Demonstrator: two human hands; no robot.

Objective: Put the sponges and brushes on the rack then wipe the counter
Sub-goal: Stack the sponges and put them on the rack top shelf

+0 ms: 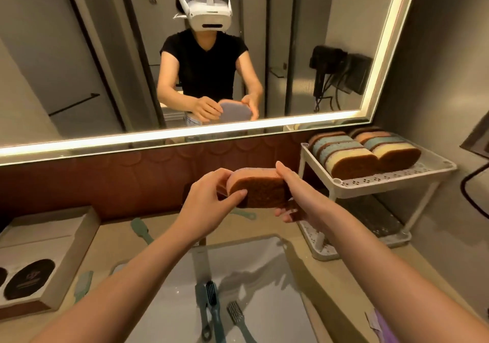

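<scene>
Sponge (258, 190) gripped by left hand (209, 201) and right hand (297, 197), left of rack (397, 178) | step: racking sponges | next: guessing it goes on the top shelf

Brown-faced pink sponge (260, 189) aloft on edge — more sponges (352, 157) in rows on white rack (391, 181) — brushes (211, 300) in sink (264, 271).
</scene>
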